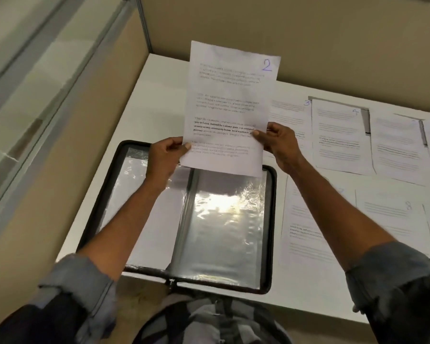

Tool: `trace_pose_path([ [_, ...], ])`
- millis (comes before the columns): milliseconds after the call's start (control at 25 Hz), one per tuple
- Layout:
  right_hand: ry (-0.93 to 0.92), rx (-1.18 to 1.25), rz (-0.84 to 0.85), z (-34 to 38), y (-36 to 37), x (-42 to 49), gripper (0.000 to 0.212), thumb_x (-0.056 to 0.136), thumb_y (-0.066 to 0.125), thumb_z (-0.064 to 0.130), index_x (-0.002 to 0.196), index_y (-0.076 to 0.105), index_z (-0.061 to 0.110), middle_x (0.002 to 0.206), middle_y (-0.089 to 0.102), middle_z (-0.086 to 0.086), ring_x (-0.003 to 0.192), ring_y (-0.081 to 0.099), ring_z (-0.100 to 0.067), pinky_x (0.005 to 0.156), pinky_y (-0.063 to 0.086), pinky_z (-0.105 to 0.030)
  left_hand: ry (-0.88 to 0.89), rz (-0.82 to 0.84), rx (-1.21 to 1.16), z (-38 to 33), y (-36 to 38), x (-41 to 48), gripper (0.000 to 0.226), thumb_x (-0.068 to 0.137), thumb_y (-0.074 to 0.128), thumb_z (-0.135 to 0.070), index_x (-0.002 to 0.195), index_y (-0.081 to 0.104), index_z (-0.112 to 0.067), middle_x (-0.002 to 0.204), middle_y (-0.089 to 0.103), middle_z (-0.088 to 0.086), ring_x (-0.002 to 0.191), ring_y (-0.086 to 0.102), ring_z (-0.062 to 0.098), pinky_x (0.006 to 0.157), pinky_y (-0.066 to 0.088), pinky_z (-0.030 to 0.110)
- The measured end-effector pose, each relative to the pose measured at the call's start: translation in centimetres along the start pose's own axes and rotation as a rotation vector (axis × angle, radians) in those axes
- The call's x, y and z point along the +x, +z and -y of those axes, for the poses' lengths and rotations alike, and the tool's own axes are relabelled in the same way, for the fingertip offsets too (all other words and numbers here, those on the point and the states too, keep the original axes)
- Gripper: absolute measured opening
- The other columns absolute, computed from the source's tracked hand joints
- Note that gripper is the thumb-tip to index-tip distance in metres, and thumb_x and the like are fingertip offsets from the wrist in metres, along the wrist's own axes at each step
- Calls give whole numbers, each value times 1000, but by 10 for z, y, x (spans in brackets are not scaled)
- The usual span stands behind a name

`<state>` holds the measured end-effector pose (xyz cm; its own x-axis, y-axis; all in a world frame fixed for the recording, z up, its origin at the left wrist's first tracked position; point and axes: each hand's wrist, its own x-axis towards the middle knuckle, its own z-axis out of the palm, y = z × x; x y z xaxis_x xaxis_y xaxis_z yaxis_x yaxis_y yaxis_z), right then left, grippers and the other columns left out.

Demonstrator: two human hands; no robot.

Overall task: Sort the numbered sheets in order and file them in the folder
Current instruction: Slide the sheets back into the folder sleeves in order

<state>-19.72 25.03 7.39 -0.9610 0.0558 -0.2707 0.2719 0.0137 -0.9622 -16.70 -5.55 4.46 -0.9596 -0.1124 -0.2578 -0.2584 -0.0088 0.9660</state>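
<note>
I hold the sheet numbered 2 [230, 105] upright above the open folder [271, 219]. My left hand [165, 156] pinches its lower left edge. My right hand [278, 141] pinches its right edge. The sheet's bottom edge hangs just over the top of the folder's right clear sleeve [224, 224]. The black zip folder lies open on the white desk [159, 95], its shiny plastic sleeves facing up. To the right lie the other printed sheets, among them sheet 3 [292, 115], sheet 4 [340, 137] and sheet 8 [392, 214].
Beige partition walls [308, 33] close the desk at the back and left. More sheets [402, 147] reach to the right edge of the view. The desk's front edge runs under the folder, whose near side overhangs it slightly.
</note>
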Motion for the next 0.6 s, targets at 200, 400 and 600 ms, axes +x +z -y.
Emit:
trace_pose_path([
  [200,-24,33,35,13,-35,-23,33,94,71,9,124,66,-3,121,72,-17,112,70,-33,100,55,-51,-22,-122,-4,22,25,-36,19,96,70,-19,113,75,-14,101,77,10,86,70,18,88,61,37],
  [400,-34,221,-140,19,-77,-28,29,96,65,2,124,64,-3,127,69,-18,116,68,-33,99,57,-45,240,95,606,78,57,-66,31,101,58,-8,130,67,-11,131,68,11,116,66,23,101,52,28],
  [600,22,305,-198,7,-92,-32,23,97,63,1,120,64,3,123,71,-13,109,72,-25,87,61,-36,497,188,1167,131,72,-48,69,72,75,14,138,55,8,145,54,23,132,55,39,105,49,48],
])
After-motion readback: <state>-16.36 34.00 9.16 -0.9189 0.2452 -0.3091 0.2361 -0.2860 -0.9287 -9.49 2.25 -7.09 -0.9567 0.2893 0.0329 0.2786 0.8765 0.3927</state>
